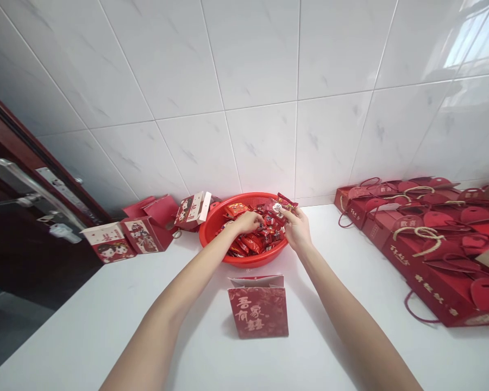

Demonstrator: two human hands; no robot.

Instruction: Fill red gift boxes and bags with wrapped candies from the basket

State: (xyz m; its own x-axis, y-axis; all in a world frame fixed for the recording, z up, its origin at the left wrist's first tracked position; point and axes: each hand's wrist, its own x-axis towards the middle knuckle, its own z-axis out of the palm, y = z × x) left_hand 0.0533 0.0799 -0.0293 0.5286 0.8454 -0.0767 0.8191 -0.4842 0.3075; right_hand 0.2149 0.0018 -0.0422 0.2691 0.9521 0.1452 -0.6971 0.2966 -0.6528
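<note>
Hands (249, 222) (299, 230) at red basket (248, 263), arms (346, 312) outstretched

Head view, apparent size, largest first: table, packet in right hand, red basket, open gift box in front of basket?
1. Table
2. Red basket
3. Open gift box
4. Packet, partly covered by fingers

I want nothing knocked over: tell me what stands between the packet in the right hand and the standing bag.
The basket's near rim lies between the packet and the bag. Nothing else visible does; the left hand is off to one side.
</note>
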